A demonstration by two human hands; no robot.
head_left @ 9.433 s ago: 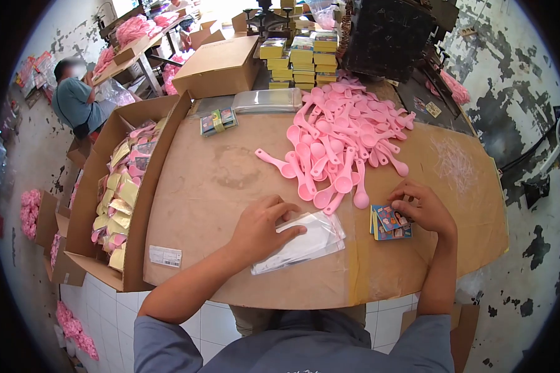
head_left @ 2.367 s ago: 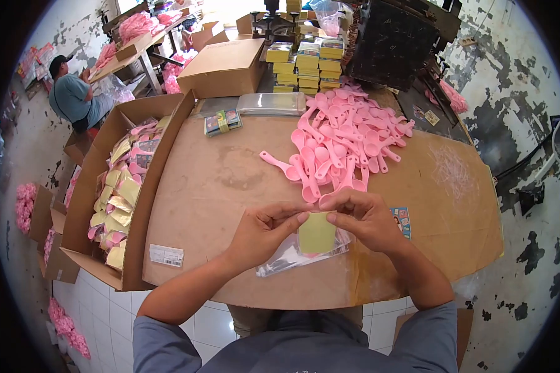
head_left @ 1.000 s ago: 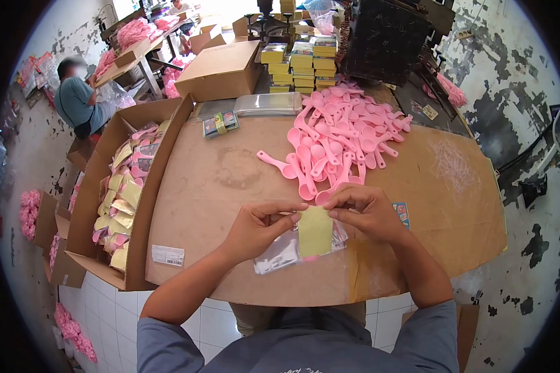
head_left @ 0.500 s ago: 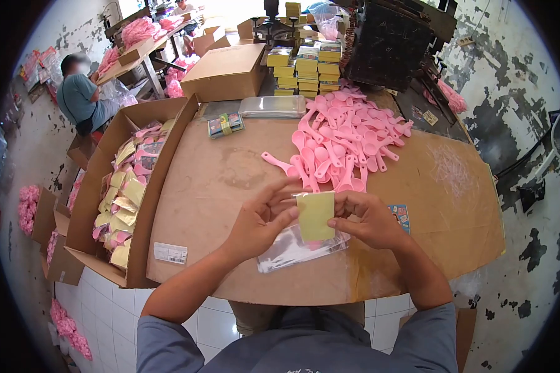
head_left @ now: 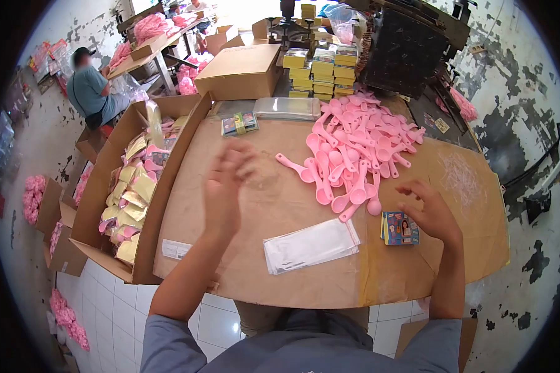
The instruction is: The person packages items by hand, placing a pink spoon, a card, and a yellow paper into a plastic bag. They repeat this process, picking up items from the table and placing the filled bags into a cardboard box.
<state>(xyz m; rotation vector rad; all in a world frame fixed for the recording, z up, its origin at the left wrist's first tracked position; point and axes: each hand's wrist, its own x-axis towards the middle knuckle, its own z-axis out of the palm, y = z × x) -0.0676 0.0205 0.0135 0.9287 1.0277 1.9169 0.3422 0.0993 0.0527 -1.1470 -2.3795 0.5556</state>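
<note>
Head view: single camera, worn on the person's head, facing forward and down over the worktop (head_left: 249,205), roughly arm's reach away.

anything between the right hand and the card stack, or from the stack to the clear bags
Nothing visible blocks the right hand from the card stack. Between the stack and the clear bags, only flat tape on the cardboard shows; the pink spoons lie beyond that line.

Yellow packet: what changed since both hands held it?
Let go; a blurred yellowish shape now shows at the open box. The left hand swung up and left, the right hand right, to the card stack. The spoon pile and clear bags stayed.
</note>
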